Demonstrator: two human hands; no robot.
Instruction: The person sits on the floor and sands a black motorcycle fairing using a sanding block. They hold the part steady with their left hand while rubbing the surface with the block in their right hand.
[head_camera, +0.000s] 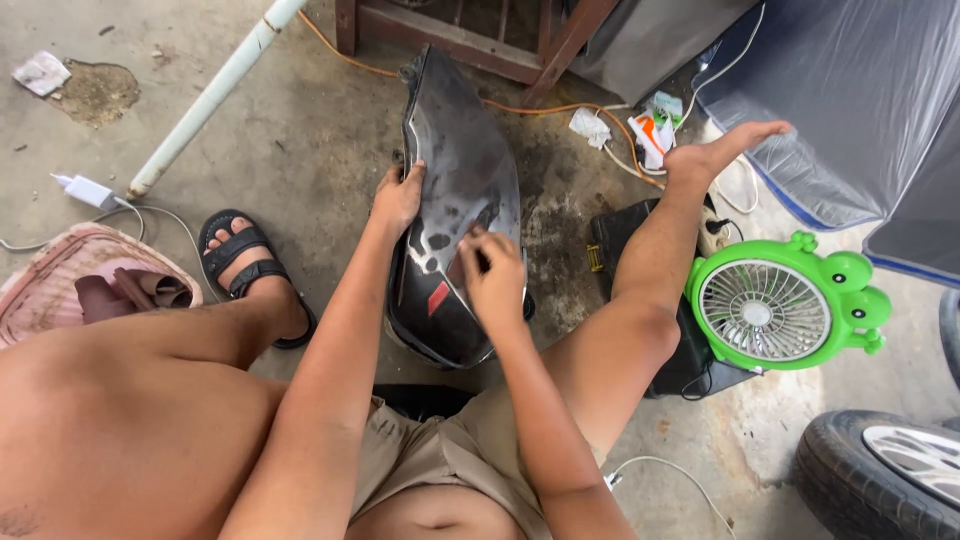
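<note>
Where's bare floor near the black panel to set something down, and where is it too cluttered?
Bare concrete lies left of the black panel, between the white pipe, the sandalled foot and the left hand. A second patch sits bottom right, between the green fan and the tyre. Right of the right hand it is crowded: orange cable, paper scraps, power strip.

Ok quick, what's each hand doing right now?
Left hand: gripping the left edge of the black panel, steadying it.
Right hand: fingers pinched shut, pressed on the panel's surface; whether it holds something small cannot be told.
</note>
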